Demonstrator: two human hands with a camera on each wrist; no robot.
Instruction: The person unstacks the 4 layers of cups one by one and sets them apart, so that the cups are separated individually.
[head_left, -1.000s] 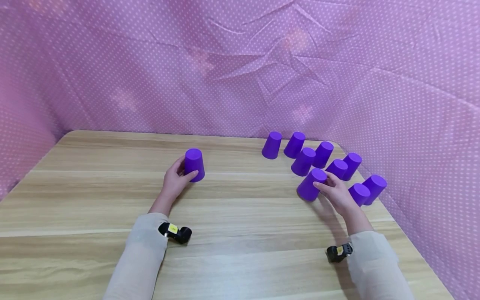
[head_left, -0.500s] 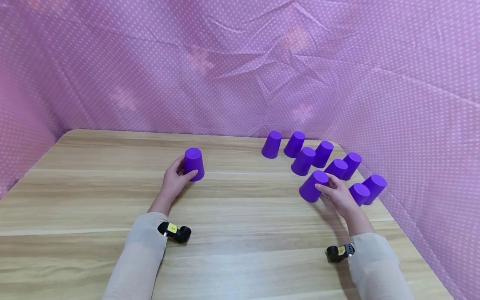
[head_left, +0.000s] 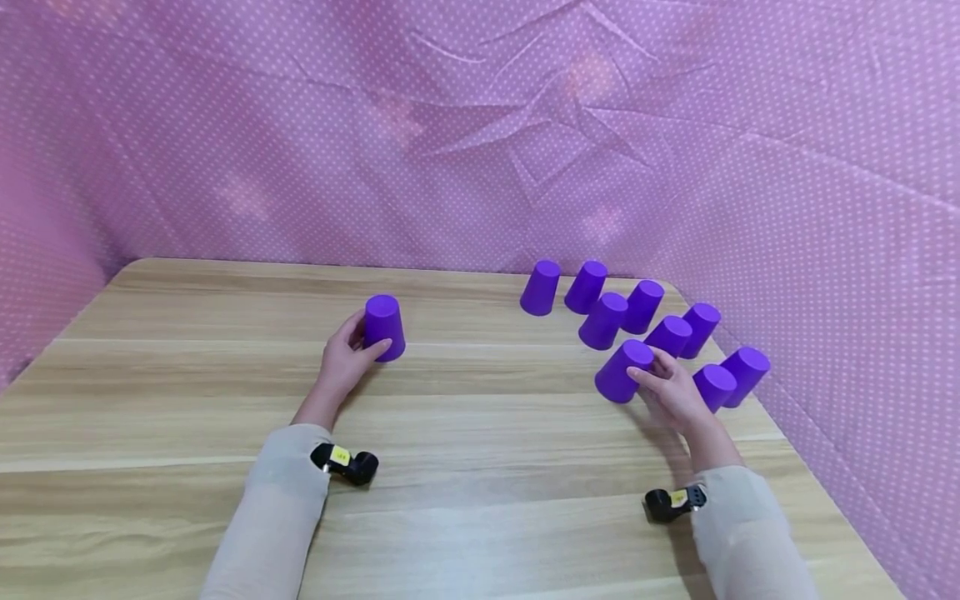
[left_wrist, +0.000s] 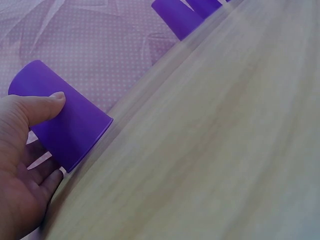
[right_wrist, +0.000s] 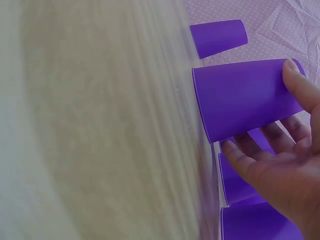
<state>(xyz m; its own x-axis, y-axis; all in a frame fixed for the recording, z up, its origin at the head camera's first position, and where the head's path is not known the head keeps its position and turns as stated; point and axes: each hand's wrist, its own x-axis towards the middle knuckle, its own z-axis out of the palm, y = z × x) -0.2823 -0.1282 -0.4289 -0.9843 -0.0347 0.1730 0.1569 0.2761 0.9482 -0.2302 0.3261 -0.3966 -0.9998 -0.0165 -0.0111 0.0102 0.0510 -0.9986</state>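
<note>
On the left half of the table, an upside-down purple cup (head_left: 384, 328) stands in my left hand (head_left: 342, 364). The thumb (left_wrist: 44, 107) lies across the cup's near side, and the other fingers reach behind it. To the right, my right hand (head_left: 677, 400) holds a second upside-down purple cup (head_left: 621, 373) by its upper part, thumb in front. The right wrist view has this cup's wide rim (right_wrist: 201, 107) close over the tabletop, the fingers curving beneath its far side. Both cups lean little and hide part of the fingers.
Several more upside-down purple cups stand in two rough rows at the right, from a back cup (head_left: 540, 288) to a near one (head_left: 745, 377) beside my right hand. The wooden table (head_left: 465, 467) ends at a pink dotted cloth (head_left: 315, 167) behind and at the sides.
The cup in my right hand has shifted very slightly to the right relative to the other cups. My left hand keeps its hold in the same place; the head view has drifted a little.
</note>
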